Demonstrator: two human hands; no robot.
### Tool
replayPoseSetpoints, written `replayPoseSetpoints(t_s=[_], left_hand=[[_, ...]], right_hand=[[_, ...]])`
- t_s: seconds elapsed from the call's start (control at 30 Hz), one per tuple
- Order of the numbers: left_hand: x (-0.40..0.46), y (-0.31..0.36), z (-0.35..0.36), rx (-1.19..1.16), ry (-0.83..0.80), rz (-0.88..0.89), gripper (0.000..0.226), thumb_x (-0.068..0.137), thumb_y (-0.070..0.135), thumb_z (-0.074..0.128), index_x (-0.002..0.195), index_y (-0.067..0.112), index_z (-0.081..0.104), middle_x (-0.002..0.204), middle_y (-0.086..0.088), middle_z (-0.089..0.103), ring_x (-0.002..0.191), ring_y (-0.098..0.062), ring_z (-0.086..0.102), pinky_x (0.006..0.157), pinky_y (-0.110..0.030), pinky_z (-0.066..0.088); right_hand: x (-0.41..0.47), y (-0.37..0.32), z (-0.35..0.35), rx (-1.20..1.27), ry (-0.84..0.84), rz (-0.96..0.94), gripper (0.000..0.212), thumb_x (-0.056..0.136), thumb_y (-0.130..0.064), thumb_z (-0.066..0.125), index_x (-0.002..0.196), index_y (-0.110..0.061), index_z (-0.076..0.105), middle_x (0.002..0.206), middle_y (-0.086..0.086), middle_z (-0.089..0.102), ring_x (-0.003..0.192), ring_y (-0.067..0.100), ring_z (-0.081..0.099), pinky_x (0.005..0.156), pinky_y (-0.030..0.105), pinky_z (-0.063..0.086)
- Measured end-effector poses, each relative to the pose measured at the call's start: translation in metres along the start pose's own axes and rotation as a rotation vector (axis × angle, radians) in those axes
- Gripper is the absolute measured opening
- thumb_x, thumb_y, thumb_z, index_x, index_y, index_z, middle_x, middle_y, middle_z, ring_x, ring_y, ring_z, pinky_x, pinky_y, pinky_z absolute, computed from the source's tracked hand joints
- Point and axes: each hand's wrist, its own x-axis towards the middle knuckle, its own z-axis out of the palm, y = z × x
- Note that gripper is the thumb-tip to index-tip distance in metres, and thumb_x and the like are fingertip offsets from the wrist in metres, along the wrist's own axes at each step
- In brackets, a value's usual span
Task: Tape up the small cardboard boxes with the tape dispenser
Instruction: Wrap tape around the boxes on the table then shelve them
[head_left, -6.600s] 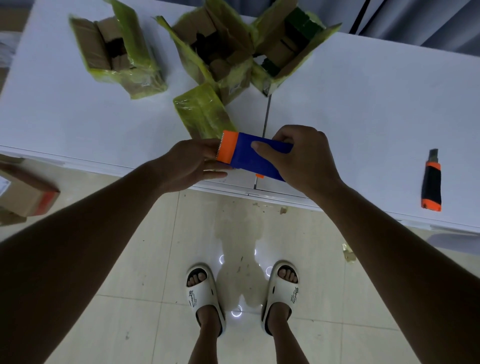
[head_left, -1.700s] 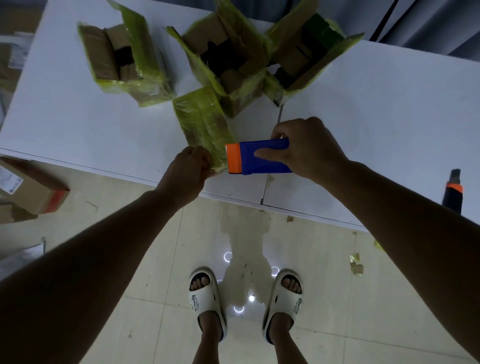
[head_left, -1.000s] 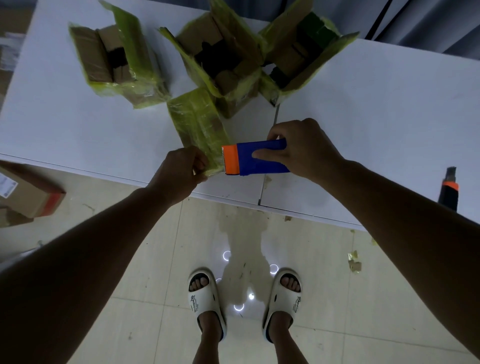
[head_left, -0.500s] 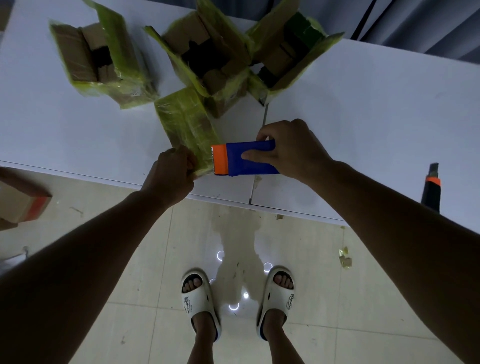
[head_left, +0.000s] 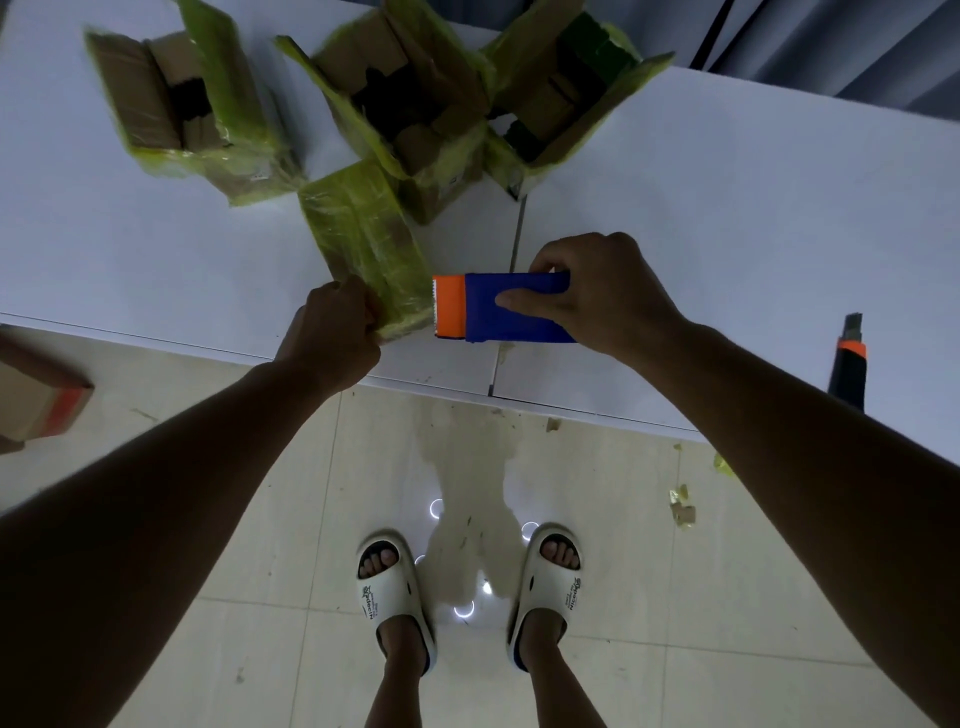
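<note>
Your left hand (head_left: 332, 332) is gripping the near corner of the closed, yellow-taped cardboard box (head_left: 363, 244) at the white surface's (head_left: 727, 234) near edge; your right hand (head_left: 597, 296) is holding the blue-and-orange tape dispenser (head_left: 498, 307) just right of it. The box looks light and slippery-skinned, so brace its edges.

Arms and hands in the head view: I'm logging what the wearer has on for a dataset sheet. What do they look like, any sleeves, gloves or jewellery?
Both forearms are bare right up to the picture's edge, with no sleeve showing. The left hand and the right hand wear no gloves, and no ring, watch or bracelet is visible. The light is dim, so finer marks cannot be made out.
</note>
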Motion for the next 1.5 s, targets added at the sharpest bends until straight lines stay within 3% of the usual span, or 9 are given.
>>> replayPoseSetpoints(t_s=[0.37, 0.5, 0.6, 0.8, 1.0, 1.23, 1.3, 1.4, 1.5], left_hand=[[-0.005, -0.004, -0.005, 0.156, -0.045, 0.046, 0.033, 0.072, -0.006, 0.068, 0.095, 0.007, 0.048, 0.09, -0.012, 0.058, 0.079, -0.033, 0.061, 0.067, -0.044, 0.057], [-0.005, 0.006, -0.009, 0.261, -0.082, 0.051, 0.041, 0.072, 0.003, 0.069, 0.105, 0.008, 0.046, 0.09, -0.008, 0.058, 0.078, -0.032, 0.062, 0.068, -0.043, 0.057], [-0.002, 0.019, -0.016, 0.341, -0.11, 0.123, 0.037, 0.066, 0.008, 0.068, 0.097, 0.009, 0.048, 0.088, -0.009, 0.056, 0.077, -0.031, 0.06, 0.07, -0.041, 0.058], [0.003, 0.025, 0.008, 0.102, -0.02, 0.375, 0.032, 0.076, 0.01, 0.073, 0.1, 0.007, 0.053, 0.092, -0.008, 0.055, 0.082, -0.026, 0.055, 0.067, -0.031, 0.045], [0.026, 0.022, 0.017, 0.031, -0.036, 0.34, 0.034, 0.088, 0.035, 0.073, 0.09, 0.017, 0.045, 0.082, -0.004, 0.055, 0.073, -0.023, 0.055, 0.064, -0.031, 0.044], [0.027, 0.032, 0.016, 0.153, 0.042, 0.348, 0.03, 0.092, 0.033, 0.068, 0.1, 0.007, 0.057, 0.086, -0.011, 0.063, 0.077, -0.03, 0.064, 0.067, -0.039, 0.055], [0.027, 0.039, 0.015, 0.187, 0.057, 0.37, 0.023, 0.089, 0.022, 0.071, 0.101, 0.005, 0.059, 0.091, -0.014, 0.064, 0.077, -0.032, 0.064, 0.068, -0.042, 0.058], [0.032, 0.045, 0.019, 0.1, -0.025, 0.367, 0.013, 0.087, 0.003, 0.065, 0.095, 0.007, 0.056, 0.088, -0.01, 0.059, 0.076, -0.026, 0.062, 0.067, -0.031, 0.049], [0.035, 0.04, 0.019, 0.037, -0.056, 0.365, 0.025, 0.086, 0.0, 0.064, 0.084, 0.016, 0.044, 0.078, -0.001, 0.049, 0.066, -0.018, 0.052, 0.059, -0.02, 0.034]], right_hand=[[0.003, 0.004, 0.004, -0.044, 0.03, 0.011, 0.045, 0.083, -0.06, 0.066, 0.094, -0.016, 0.065, 0.087, 0.001, 0.071, 0.074, 0.011, 0.062, 0.066, 0.026, 0.05], [0.008, 0.0, 0.008, -0.107, 0.049, 0.016, 0.045, 0.082, -0.061, 0.065, 0.093, -0.017, 0.064, 0.086, 0.002, 0.07, 0.073, 0.011, 0.059, 0.064, 0.026, 0.049], [0.009, 0.002, 0.005, -0.134, 0.047, 0.017, 0.045, 0.083, -0.06, 0.065, 0.095, -0.016, 0.064, 0.087, 0.002, 0.07, 0.075, 0.012, 0.06, 0.065, 0.027, 0.05], [0.012, 0.003, 0.007, -0.143, 0.044, 0.027, 0.046, 0.083, -0.06, 0.065, 0.095, -0.016, 0.065, 0.085, 0.001, 0.07, 0.073, 0.013, 0.06, 0.065, 0.027, 0.05], [0.017, 0.011, 0.006, -0.132, 0.049, 0.039, 0.045, 0.083, -0.062, 0.064, 0.09, -0.017, 0.064, 0.076, -0.003, 0.063, 0.069, 0.012, 0.059, 0.062, 0.025, 0.045], [0.023, 0.014, 0.005, -0.116, 0.036, 0.048, 0.047, 0.083, -0.062, 0.063, 0.093, -0.016, 0.065, 0.083, 0.001, 0.069, 0.071, 0.013, 0.059, 0.063, 0.025, 0.045], [0.024, 0.014, 0.003, -0.113, 0.043, 0.043, 0.046, 0.084, -0.061, 0.063, 0.094, -0.016, 0.066, 0.083, 0.001, 0.069, 0.071, 0.012, 0.057, 0.063, 0.025, 0.042], [0.024, 0.017, 0.004, -0.105, 0.032, 0.032, 0.047, 0.085, -0.061, 0.063, 0.095, -0.015, 0.065, 0.085, 0.002, 0.069, 0.072, 0.011, 0.057, 0.064, 0.024, 0.042], [0.026, 0.02, 0.005, -0.087, 0.012, 0.027, 0.048, 0.084, -0.061, 0.062, 0.095, -0.015, 0.065, 0.086, 0.002, 0.069, 0.073, 0.012, 0.06, 0.064, 0.024, 0.044]])
